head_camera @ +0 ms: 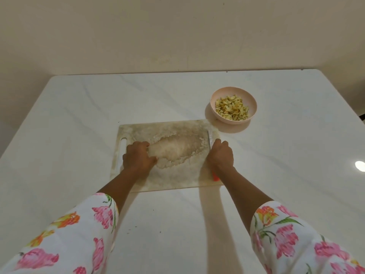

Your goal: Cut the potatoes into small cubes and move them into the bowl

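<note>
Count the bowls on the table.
1: a round pale pink bowl holding cut potato pieces, on the white table just past the far right corner of the worn cutting board. None seems hidden.

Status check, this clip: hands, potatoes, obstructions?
Left hand curled on cutting board, empty. Right hand grips knife. Potato cubes in bowl; none left on board. Nothing blocking.

White marbled desk (79,115), worn board (167,176) at its middle, pink bowl (232,91) just beyond, toward the right edge
</note>
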